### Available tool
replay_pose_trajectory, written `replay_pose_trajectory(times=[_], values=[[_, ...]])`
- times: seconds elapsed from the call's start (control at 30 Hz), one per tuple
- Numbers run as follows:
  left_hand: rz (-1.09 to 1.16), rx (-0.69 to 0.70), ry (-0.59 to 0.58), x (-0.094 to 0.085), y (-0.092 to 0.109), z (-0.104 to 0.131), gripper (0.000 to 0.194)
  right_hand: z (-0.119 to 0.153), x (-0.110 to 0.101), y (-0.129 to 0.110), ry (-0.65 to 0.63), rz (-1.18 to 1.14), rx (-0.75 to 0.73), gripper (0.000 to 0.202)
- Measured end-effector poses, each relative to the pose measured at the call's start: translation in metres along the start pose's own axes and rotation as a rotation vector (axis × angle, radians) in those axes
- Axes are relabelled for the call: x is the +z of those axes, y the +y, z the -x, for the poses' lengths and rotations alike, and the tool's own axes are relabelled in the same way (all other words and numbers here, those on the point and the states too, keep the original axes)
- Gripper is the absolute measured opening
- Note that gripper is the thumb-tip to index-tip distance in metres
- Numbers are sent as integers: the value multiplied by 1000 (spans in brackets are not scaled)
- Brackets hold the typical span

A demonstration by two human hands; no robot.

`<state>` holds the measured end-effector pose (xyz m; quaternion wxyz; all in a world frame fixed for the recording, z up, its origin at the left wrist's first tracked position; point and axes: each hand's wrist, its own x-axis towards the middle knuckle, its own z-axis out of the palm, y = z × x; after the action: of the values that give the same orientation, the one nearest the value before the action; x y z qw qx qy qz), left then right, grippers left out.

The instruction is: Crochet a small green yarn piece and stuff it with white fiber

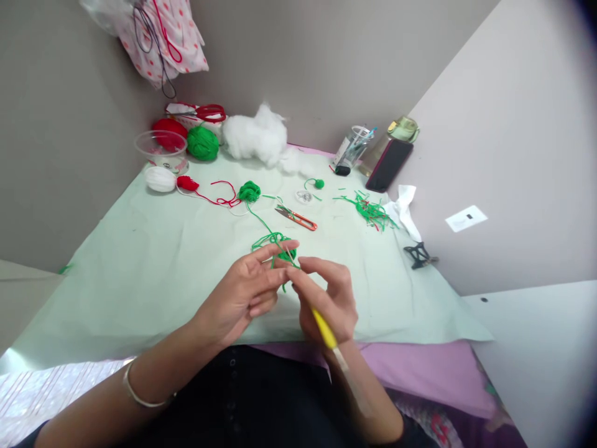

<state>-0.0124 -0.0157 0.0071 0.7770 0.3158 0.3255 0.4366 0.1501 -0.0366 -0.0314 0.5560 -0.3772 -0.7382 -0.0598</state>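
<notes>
Near the table's front edge, my left hand (252, 286) pinches green yarn (275, 238), its index finger stretched out with a strand over it. Close against it on the right, my right hand (329, 295) is closed on a crochet hook with a yellow handle (323, 328). The hook's thin tip meets the yarn between the fingertips of both hands. A strand runs back from the hands to a small green yarn ball (249, 191). The small piece at the fingertips is partly hidden by the fingers.
Orange-handled snips (297, 218) lie beyond my hands. White stuffing (256, 135), a large green yarn ball (202, 143), a clear tub (161, 144) and red scissors (209, 112) stand at the back left. Green scraps (372, 211), a phone (390, 165) and a cup (355, 148) are on the right.
</notes>
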Motion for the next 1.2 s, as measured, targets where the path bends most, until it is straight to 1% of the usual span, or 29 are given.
replay_pose_trajectory(times=[0.07,0.1,0.17,0.23,0.33,0.57,0.67,0.73,0.8,0.87,0.9,0.97,1.0,1.03,1.1,1.17,1.2], values=[[62,-28,-8,-1,3,-1,38,-6,-1,-2,19,-211,171,32],[63,-12,-1,-1,4,-1,36,-9,-1,-3,46,-323,270,29],[27,39,23,-1,6,-1,36,-15,-1,-4,93,-510,400,24],[-16,79,44,0,6,-1,35,-18,0,-4,109,-618,491,20],[-55,121,61,0,6,-2,33,-19,2,-1,101,-674,574,18],[-93,158,65,-2,8,-4,27,-18,-2,-3,153,-763,632,18],[-123,149,33,0,5,-3,28,-19,2,-4,105,-758,604,18],[-139,148,19,0,2,-3,28,-19,5,-5,77,-695,562,19],[-140,156,42,1,0,-4,27,-18,7,-7,63,-596,510,23],[-114,161,78,1,-2,-5,29,-14,9,-7,41,-438,419,27],[-86,152,85,1,-3,-6,31,-12,9,-7,31,-338,350,29],[-8,91,61,0,-5,-7,35,-8,9,-6,22,-159,198,36],[35,44,39,-1,-5,-8,35,-7,8,-4,23,-107,147,38],[76,-2,19,-2,-5,-9,34,-7,7,-3,22,-110,140,37],[139,-44,6,-5,-4,-11,28,-10,4,-1,42,-248,275,31],[152,-14,25,-7,-1,-12,24,-15,1,0,106,-458,449,25],[135,13,35,-6,0,-11,24,-18,1,0,124,-553,510,23]])
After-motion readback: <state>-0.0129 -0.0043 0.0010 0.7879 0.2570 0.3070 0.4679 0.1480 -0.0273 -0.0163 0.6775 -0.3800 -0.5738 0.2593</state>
